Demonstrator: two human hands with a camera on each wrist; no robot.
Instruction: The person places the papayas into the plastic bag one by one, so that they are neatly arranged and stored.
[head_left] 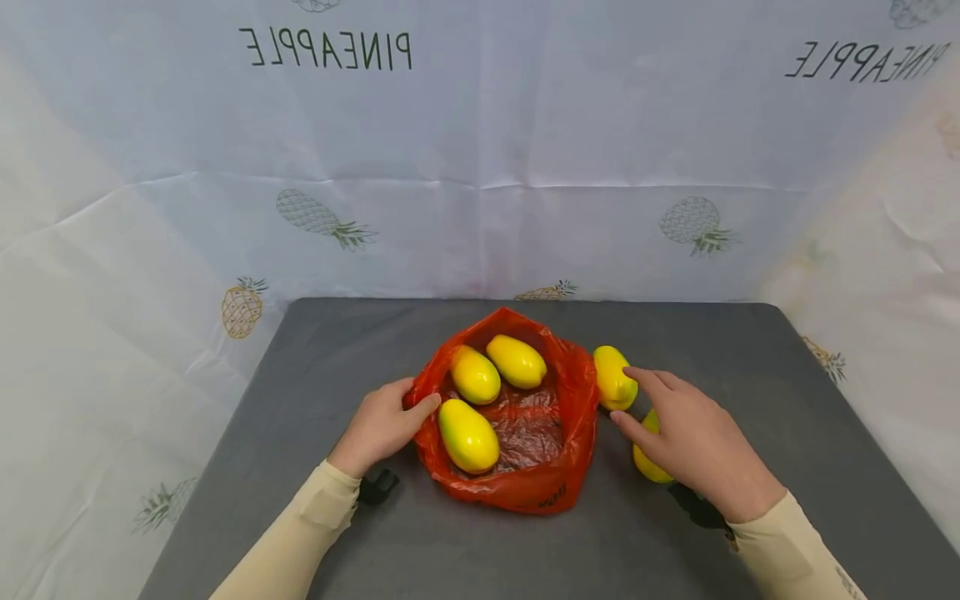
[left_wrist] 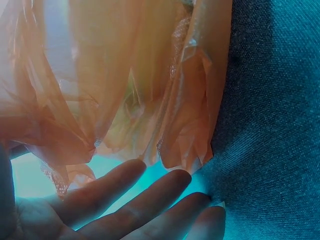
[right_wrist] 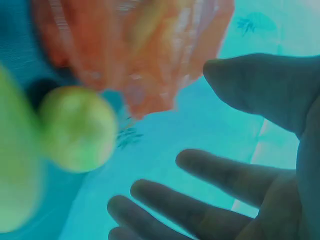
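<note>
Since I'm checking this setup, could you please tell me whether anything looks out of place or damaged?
The dark PINEAPPLE lettering on the white printed cloth behind the grey table looks odd: it reads mirrored, perhaps because the cloth is reversed. I see no spill or damage around the red plastic bag and yellow oval fruits.

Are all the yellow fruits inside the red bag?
No, three fruits lie in the bag, while two others sit on the table beside it.

bag (head_left: 581, 404): crinkled plastic | fruits (head_left: 469, 437): smooth, glossy | tabletop (head_left: 315, 375): matt | backdrop (head_left: 480, 125): cloth
</note>
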